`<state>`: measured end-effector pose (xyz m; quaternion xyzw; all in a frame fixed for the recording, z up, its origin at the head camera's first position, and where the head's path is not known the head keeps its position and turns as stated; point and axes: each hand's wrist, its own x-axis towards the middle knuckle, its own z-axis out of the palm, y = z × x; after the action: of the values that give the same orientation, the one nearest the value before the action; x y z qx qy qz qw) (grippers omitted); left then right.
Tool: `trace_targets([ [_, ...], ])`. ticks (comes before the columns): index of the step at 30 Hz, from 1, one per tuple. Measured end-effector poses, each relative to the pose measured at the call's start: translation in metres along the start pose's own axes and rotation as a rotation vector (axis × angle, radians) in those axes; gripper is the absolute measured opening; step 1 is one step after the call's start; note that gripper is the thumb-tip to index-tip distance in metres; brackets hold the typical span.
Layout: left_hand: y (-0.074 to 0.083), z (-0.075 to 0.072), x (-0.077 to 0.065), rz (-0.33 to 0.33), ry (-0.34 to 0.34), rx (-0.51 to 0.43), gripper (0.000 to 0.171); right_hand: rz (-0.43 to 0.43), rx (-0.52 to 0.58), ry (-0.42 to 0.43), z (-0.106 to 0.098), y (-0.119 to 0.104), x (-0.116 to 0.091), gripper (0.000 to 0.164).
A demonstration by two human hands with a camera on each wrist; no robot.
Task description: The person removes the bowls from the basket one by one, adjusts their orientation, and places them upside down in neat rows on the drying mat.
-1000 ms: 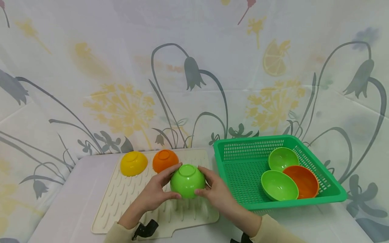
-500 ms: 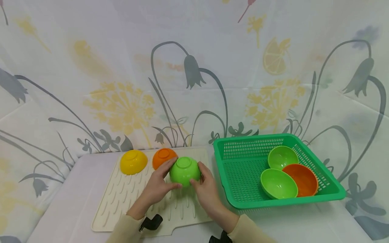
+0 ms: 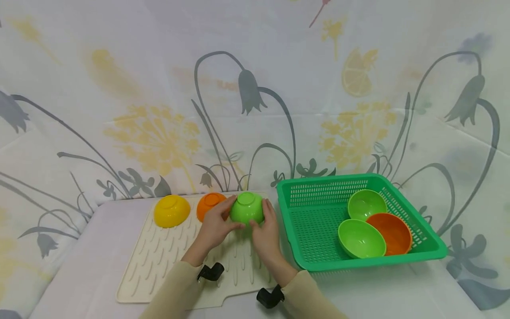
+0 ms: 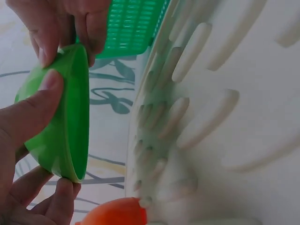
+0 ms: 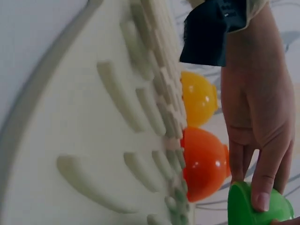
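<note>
Both hands hold a lime-green bowl (image 3: 247, 209) upside down over the cream ridged drying mat (image 3: 159, 270). My left hand (image 3: 214, 227) grips its left side, thumb in front. On the right side, my right hand (image 3: 266, 230) grips it likewise. A gap shows between the bowl's rim and the mat in the left wrist view. Just left of it, an orange bowl (image 3: 208, 206) rests upside down on the mat, partly hidden by the left hand. Farther left sits an upturned yellow bowl (image 3: 172, 212).
On the right stands a green perforated basket (image 3: 314, 235). Inside lie two lime-green bowls (image 3: 361, 239) and an orange bowl (image 3: 394, 235), mouths up. A flower-patterned cloth (image 3: 255, 133) hangs behind the table.
Both hands have carried the lime-green bowl farther back over the mat, toward the cloth, beside the orange bowl. The basket and the other bowls have stayed put.
</note>
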<state>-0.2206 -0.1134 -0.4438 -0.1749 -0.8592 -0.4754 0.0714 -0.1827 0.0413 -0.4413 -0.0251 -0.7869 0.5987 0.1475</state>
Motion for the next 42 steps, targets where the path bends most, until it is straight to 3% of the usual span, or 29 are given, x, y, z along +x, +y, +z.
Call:
trace_targets([
  [5,-0.006,0.005,0.008,-0.003,0.053,0.037,0.085,-0.028,-0.014,0.035,0.012,0.007,0.009,0.066],
  [17,-0.009,0.024,0.023,-0.095,0.123,-0.041,0.079,-0.059,-0.143,0.130,0.027,0.015,0.030,0.061],
  [29,-0.014,0.029,0.032,-0.084,0.106,0.049,0.068,-0.003,-0.105,0.078,0.024,0.024,0.045,0.061],
  [36,-0.013,0.033,0.035,-0.138,0.077,0.139,0.058,0.058,-0.105,0.046,0.022,0.030,0.048,0.056],
  [42,-0.012,0.034,0.035,-0.132,0.098,0.156,0.056,0.087,-0.097,0.036,0.024,0.036,0.051,0.056],
])
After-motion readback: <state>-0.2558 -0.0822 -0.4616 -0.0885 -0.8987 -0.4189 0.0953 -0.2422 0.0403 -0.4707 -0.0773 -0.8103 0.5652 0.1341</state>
